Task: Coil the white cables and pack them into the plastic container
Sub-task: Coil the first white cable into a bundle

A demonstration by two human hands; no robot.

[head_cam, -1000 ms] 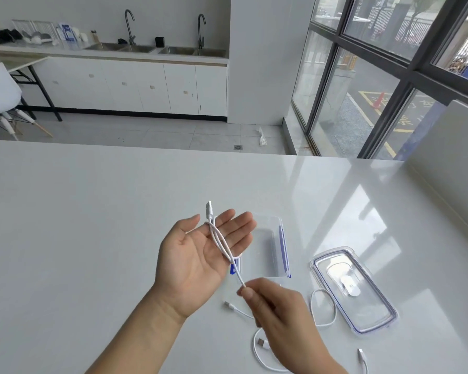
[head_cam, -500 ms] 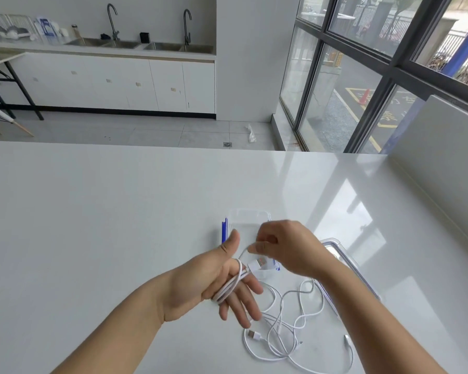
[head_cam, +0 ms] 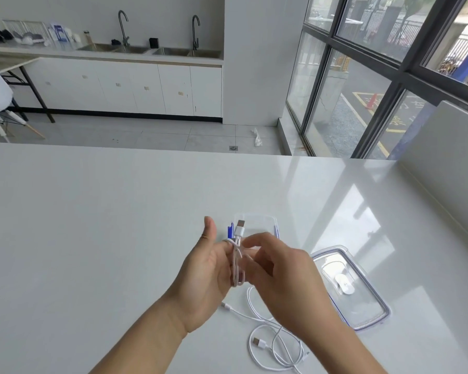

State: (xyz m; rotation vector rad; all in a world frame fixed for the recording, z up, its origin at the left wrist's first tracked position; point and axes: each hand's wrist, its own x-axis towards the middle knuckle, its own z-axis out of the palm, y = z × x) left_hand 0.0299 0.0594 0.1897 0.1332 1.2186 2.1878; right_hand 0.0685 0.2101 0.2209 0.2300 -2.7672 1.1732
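Note:
My left hand (head_cam: 203, 276) is raised palm-right, thumb up, with a white cable (head_cam: 237, 261) looped round its fingers; the cable's USB plug sticks up above them. My right hand (head_cam: 278, 273) is against the left hand's fingertips, fingers curled and pinching that cable. Loose white cables (head_cam: 274, 344) lie tangled on the white table (head_cam: 92, 225) below my hands. The clear plastic container (head_cam: 262, 225) with blue clips stands open just beyond my hands, partly hidden by them.
The container's clear lid (head_cam: 349, 287) with a blue seal lies flat to the right of my hands. A white panel rises along the table's right side. Beyond the table's far edge are floor, cabinets with sinks, and large windows.
The left hand turned from fingers-down to thumb-up. The cable's plug now points upward, and the right hand has dropped against the left fingertips on the coil.

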